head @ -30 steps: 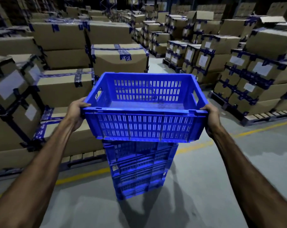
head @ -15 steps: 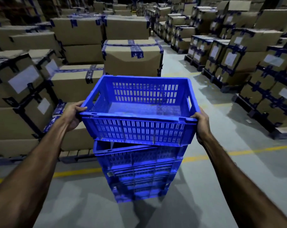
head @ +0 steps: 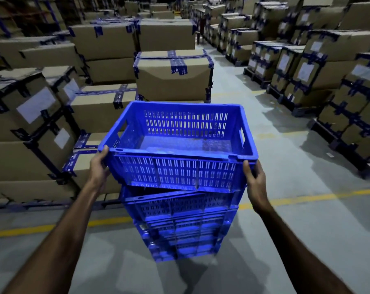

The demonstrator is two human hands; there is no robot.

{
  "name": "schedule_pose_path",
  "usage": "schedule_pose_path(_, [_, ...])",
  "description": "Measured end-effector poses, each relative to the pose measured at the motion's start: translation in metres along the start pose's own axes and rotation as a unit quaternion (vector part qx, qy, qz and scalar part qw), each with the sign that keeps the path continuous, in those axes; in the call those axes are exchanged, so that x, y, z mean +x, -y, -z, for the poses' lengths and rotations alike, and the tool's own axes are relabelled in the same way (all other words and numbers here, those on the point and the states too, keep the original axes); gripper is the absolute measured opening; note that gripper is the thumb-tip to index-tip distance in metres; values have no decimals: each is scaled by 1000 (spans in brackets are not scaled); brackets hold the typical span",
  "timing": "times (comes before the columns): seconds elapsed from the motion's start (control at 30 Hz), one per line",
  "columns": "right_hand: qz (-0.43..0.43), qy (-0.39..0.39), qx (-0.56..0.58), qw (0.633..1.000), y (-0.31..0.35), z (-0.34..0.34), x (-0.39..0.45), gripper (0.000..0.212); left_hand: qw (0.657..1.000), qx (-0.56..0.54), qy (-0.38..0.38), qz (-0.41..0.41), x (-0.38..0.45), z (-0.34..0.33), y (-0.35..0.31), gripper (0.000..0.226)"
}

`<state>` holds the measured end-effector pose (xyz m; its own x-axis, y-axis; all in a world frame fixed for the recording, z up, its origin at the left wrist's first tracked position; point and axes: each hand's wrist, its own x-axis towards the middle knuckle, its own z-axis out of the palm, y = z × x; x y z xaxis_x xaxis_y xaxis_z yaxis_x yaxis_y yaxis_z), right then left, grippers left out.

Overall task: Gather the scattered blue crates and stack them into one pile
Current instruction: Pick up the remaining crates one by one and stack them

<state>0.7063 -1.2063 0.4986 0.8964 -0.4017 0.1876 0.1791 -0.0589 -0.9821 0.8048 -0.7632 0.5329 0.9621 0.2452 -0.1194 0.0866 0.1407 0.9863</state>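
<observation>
Blue crate (head: 180,166) sits in the head view right over the pile (head: 180,225) of nested crates on the grey floor (head: 307,240), carried level so its base can drop squarely into the open top below. Its bottom edge looks to be touching or just above the upper rim of the pile, though the dim light leaves that unclear; the rim beneath runs at a slight angle to it, so the two are not yet aligned.

Each hand takes one end, which keeps the load balanced. The left hand (head: 98,168) wraps the near left corner, thumb over the rim and fingers curled out of sight on the end wall. The right hand (head: 255,179) clasps the near right corner the same way, thumb up along the wall. Both are closed firmly on the crate.

Taped cardboard boxes (head: 173,77) on pallets stand behind, past a yellow line (head: 296,199).
</observation>
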Motion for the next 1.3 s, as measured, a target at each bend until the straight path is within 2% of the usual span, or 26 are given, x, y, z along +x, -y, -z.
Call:
schedule_pose_path(0.1, [-4, -27, -64, 998, -16, -2, -22, 49, 1000, 25, 8, 7, -13, 6, 15, 27])
schedule_pose_path(0.2, [2, -23, -114, 993, -28, -4, -31, 56, 995, 93, -21, 1, -11, 14, 35, 17])
schedule_pose_path(0.4, [-6, 6, -245, 969, -48, 7, -29, 57, 974, 223, -16, -26, -15, 26, 68, 55])
schedule_pose_path(0.5, [-2, 21, -274, 962, -56, 13, -21, 58, 972, 229, -14, -47, -18, 25, 73, 61])
schedule_pose_path(0.57, [-2, 22, -277, 961, -58, 15, -16, 60, 973, 225, -13, -44, -15, 28, 77, 62])
schedule_pose_path(0.67, [-5, 23, -273, 962, -58, 16, -9, 66, 991, 134, 6, -21, -15, 30, 81, 57])
schedule_pose_path(0.8, [-17, 28, -264, 964, -54, 21, 1, 67, 997, 69, 19, -11, -38, 19, 79, 57])
schedule_pose_path(0.9, [-18, 38, -268, 962, -54, 26, 10, 66, 995, 84, 32, -51, -51, 15, 84, 64])
schedule_pose_path(1.0, [-24, 51, -272, 961, -55, 29, 19, 66, 995, 85, 28, -52, -55, 15, 91, 72])
schedule_pose_path(1.2, [-31, 67, -261, 963, -60, 33, 36, 62, 994, 88, 30, -60, -66, 13, 94, 61])
schedule_pose_path(1.3, [-36, 68, -263, 962, -65, 34, 42, 63, 999, 31, 4, -26, -62, 15, 100, 57])
